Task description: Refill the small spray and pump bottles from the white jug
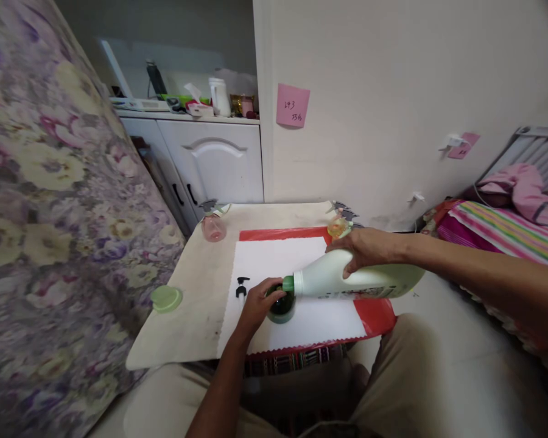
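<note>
My right hand (365,246) is closed around the handle of a large pale green detergent bottle (319,277), which it holds tipped on its side. The bottle's green spout (288,283) points left, right at the mouth of a small dark green bottle (281,311). Around the top of that small bottle curl the fingers of my left hand (259,304). Whether liquid is flowing cannot be made out. Left of the hand, a black pump head (242,288) lies on the white sheet (260,255). Farther left sits a light green cap (166,298).
Under the sheet is a red mat (278,233) on a small cream-topped table (196,328). A pink clear container (214,228) stands at the back left, a yellowish one (337,228) at the back right. Grey clamps (344,210) grip the back corners. A floral curtain (73,213) hangs left.
</note>
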`<action>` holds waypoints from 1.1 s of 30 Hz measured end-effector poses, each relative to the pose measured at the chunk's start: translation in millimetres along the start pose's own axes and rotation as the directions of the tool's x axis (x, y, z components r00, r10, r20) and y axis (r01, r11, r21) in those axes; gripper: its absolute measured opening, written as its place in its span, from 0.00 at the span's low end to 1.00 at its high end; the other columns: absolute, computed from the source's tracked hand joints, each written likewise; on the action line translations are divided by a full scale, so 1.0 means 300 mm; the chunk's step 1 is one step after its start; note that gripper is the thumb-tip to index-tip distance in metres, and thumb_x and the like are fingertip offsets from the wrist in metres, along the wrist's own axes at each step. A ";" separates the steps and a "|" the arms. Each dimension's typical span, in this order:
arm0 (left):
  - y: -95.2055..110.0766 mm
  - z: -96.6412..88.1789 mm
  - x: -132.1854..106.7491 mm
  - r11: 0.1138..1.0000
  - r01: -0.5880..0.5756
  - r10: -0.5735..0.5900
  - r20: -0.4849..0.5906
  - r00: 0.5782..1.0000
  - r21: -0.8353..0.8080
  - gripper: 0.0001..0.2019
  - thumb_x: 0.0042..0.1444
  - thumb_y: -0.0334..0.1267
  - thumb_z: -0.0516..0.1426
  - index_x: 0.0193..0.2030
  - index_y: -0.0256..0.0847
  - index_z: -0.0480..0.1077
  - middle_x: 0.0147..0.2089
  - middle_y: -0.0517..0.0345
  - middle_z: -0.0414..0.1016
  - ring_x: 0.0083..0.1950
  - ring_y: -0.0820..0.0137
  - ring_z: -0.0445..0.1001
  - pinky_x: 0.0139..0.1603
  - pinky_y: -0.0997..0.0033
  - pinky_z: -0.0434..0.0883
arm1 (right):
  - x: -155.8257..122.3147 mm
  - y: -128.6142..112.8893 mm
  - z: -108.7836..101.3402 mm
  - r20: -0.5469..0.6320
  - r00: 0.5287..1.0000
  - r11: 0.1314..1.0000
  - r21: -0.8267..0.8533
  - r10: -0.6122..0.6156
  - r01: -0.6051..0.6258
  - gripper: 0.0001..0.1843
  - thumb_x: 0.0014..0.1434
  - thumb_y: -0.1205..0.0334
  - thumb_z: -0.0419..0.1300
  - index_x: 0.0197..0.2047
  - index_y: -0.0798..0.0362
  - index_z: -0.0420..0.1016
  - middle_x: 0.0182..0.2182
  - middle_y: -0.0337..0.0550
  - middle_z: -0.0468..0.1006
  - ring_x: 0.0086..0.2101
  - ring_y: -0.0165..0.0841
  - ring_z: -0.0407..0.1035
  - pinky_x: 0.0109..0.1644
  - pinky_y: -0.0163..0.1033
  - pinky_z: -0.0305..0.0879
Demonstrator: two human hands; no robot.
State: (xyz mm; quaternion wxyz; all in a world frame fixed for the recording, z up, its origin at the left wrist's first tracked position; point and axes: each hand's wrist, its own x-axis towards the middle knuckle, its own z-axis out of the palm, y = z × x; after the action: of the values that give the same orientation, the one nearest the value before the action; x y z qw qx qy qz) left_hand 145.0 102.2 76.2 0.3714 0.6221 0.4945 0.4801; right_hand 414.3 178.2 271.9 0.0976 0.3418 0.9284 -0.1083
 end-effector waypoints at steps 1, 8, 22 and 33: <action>0.000 0.000 0.000 1.000 0.000 0.000 0.001 1.000 0.000 0.12 0.52 0.36 0.60 0.44 0.42 0.76 0.46 0.53 0.79 0.50 0.62 0.74 0.54 0.64 0.67 | -0.001 -0.003 -0.001 0.002 1.000 1.000 0.001 0.005 -0.005 0.25 0.50 0.51 0.64 0.52 0.46 0.73 0.41 0.45 0.81 0.40 0.42 0.74 0.40 0.40 0.65; 0.006 0.002 0.000 1.000 0.005 -0.005 0.004 1.000 0.000 0.12 0.52 0.36 0.60 0.44 0.42 0.76 0.46 0.53 0.79 0.50 0.62 0.74 0.54 0.64 0.67 | 0.002 -0.001 0.003 -0.004 1.000 1.000 0.006 0.012 -0.012 0.26 0.49 0.51 0.65 0.52 0.45 0.73 0.41 0.44 0.81 0.40 0.43 0.74 0.40 0.41 0.65; -0.004 0.000 -0.002 1.000 0.012 -0.012 -0.005 1.000 0.002 0.12 0.52 0.38 0.60 0.44 0.42 0.76 0.46 0.53 0.79 0.51 0.61 0.74 0.54 0.62 0.67 | 0.008 0.028 0.034 -0.036 0.999 0.999 0.034 -0.011 0.012 0.26 0.48 0.52 0.66 0.51 0.45 0.74 0.41 0.44 0.82 0.39 0.42 0.74 0.39 0.41 0.66; -0.011 -0.005 -0.003 1.000 0.025 -0.025 -0.012 1.000 0.005 0.13 0.52 0.39 0.60 0.45 0.42 0.76 0.47 0.53 0.79 0.51 0.61 0.74 0.55 0.63 0.67 | -0.018 0.092 0.152 -0.087 0.996 0.964 0.260 -0.027 0.049 0.28 0.48 0.50 0.67 0.53 0.45 0.73 0.40 0.41 0.81 0.38 0.39 0.74 0.38 0.36 0.65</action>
State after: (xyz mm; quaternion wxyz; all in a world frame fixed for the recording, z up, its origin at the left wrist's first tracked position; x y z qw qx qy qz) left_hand 142.7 102.2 73.2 0.3727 0.6139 0.5057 0.4779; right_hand 441.3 183.3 225.8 0.0109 0.3380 0.9156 -0.2174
